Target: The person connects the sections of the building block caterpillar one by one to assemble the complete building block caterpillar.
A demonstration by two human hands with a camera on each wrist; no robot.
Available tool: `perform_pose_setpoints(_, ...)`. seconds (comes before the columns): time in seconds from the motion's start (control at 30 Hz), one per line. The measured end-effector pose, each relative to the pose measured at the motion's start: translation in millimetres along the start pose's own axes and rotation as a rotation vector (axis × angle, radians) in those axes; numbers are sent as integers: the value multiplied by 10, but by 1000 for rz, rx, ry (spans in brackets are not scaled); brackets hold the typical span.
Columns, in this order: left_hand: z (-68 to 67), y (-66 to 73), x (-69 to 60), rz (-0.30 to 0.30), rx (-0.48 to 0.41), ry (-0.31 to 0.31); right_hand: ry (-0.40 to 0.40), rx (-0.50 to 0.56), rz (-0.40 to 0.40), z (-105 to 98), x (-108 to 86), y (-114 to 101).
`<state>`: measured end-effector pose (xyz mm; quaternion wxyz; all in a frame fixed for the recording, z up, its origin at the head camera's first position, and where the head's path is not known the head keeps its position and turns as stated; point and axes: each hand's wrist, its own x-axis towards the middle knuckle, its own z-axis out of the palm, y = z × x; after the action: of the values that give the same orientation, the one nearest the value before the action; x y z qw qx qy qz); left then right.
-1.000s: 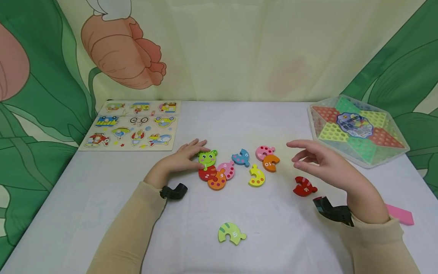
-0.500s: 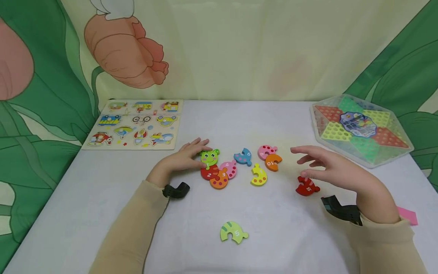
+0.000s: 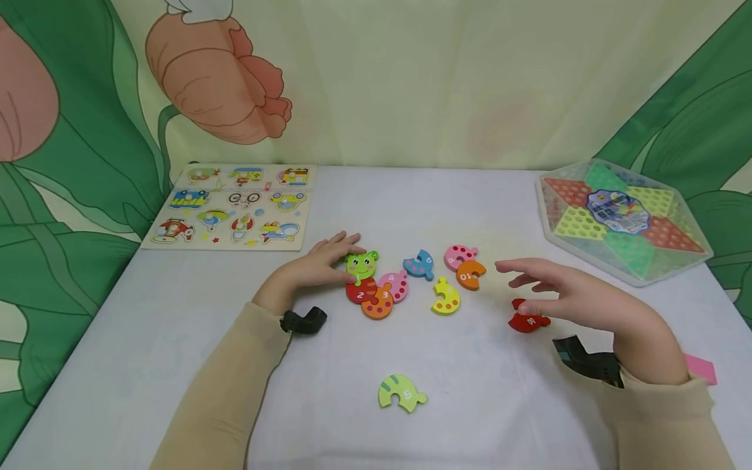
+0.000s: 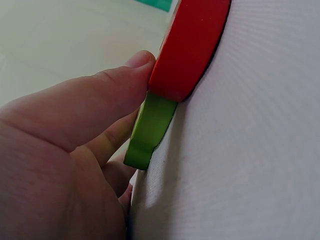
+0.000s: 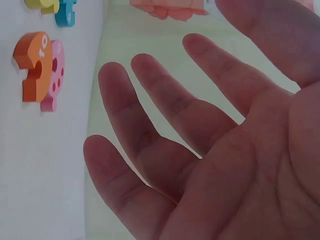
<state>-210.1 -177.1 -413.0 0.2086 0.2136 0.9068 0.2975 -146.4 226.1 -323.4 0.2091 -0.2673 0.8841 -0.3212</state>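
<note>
Four joined number puzzle pieces lie mid-table in the head view: a green smiling head (image 3: 362, 263), a red 2 (image 3: 358, 294), an orange 3 (image 3: 376, 308) and a pink piece (image 3: 396, 285). My left hand (image 3: 311, 269) rests at the head's left side, its thumb touching where green meets red (image 4: 187, 50). Beyond them lie a blue piece (image 3: 418, 265), a yellow piece (image 3: 449, 300), a spotted pink piece (image 3: 458, 256) and an orange 10 (image 3: 469, 276). My right hand (image 3: 578, 297) hovers with loose fingers, its thumb partly covering another red piece (image 3: 525, 324).
A light green 5 piece (image 3: 399, 391) lies nearer me. At the back left lies a vehicle picture board (image 3: 235, 215); a clear hexagonal game box (image 3: 625, 219) sits at the right. Behind my right wrist shows a pink block (image 3: 702, 369). A printed curtain (image 3: 399, 85) closes the back.
My right hand has come slightly down and nearer, and its thumb now overlaps the red piece in view. The left hand has stayed at the green head. The whole head view has shifted slightly.
</note>
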Motion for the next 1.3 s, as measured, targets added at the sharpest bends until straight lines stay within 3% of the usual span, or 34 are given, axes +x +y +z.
perform_pose_setpoints(0.2,-12,15,0,1,2,-4,-23,17,-53,113,69,-129)
perform_pose_setpoints(0.37,-9,8,3,0,-2,0,-40,44,-181,410,301,-247)
perform_pose_setpoints(0.43,-4,7,7,1,-4,2,-101,76,-218,561,415,-305)
perform_pose_setpoints(0.53,9,5,12,3,-6,1,-268,103,-234,746,556,-394)
perform_pose_setpoints(0.63,17,6,12,-4,1,0,-434,105,-221,854,648,-461)
perform_pose_setpoints(0.7,16,7,10,-10,7,4,-504,87,-233,894,696,-484)
perform_pose_setpoints(1.07,-10,17,-19,8,-8,0,-718,-13,-352,1068,872,-509)
perform_pose_setpoints(1.3,-6,9,-16,2,2,4,-702,-133,-390,1120,891,-559)
